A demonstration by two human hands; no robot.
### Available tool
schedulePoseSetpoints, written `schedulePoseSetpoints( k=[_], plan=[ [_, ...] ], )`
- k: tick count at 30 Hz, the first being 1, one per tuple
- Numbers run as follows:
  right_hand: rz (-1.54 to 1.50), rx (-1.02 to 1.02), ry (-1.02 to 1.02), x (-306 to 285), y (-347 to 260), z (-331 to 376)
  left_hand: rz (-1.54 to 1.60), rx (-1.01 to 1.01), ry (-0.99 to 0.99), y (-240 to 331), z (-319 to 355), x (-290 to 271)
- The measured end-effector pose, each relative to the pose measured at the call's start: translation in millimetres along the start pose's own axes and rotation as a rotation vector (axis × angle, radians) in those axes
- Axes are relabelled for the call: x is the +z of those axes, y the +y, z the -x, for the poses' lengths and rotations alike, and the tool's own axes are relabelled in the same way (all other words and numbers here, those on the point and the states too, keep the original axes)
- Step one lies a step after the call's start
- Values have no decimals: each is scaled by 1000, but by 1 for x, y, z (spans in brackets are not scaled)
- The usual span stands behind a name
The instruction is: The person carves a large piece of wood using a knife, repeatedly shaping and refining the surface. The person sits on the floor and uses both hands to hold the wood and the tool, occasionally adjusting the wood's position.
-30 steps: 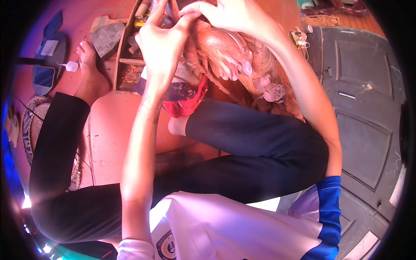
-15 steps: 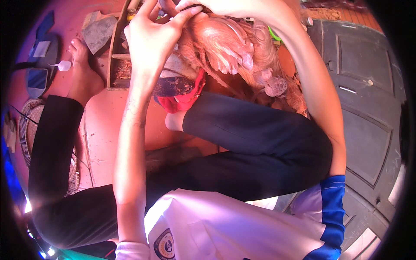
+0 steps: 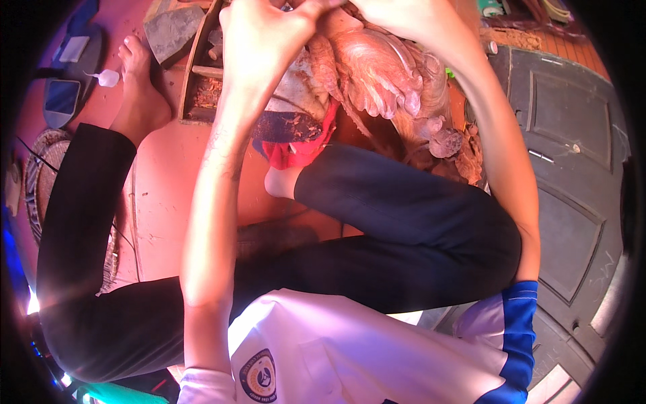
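Both hands' grip atop wood carving

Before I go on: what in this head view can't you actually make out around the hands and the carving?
- Left hand and right hand: fingertips meet at the top edge of the head view; any tool between them is cut off.
- Wooden carving: its upper part is hidden by the hands and the frame edge, so its overall shape is unclear.
- Red cloth: partly tucked under the carving and behind the left forearm.
- Wooden tray: contents too small and shadowed.
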State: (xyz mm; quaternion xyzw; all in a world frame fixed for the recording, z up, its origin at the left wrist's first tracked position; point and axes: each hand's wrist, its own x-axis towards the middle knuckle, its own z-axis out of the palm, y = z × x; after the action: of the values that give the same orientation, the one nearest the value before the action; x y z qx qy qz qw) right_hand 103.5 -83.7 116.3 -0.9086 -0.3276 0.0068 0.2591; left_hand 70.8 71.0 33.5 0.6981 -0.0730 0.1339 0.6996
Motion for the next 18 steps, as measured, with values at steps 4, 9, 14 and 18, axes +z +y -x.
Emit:
schedulePoseSetpoints(
  k=[4,9,14,18],
  plan=[
    [129,-100,-32,-7,-4,-1,-182,-10,-85,8,-11,-13],
    [-13,226,-34,-3,-38,-11,-199,62,-60,1,-10,-26],
    [132,-14,37,5,-15,-11,-70,-92,-73,-2,-16,-31],
    [101,212,3,-2,-38,-14,18,-13,-83,-22,-17,-28]
  ],
)
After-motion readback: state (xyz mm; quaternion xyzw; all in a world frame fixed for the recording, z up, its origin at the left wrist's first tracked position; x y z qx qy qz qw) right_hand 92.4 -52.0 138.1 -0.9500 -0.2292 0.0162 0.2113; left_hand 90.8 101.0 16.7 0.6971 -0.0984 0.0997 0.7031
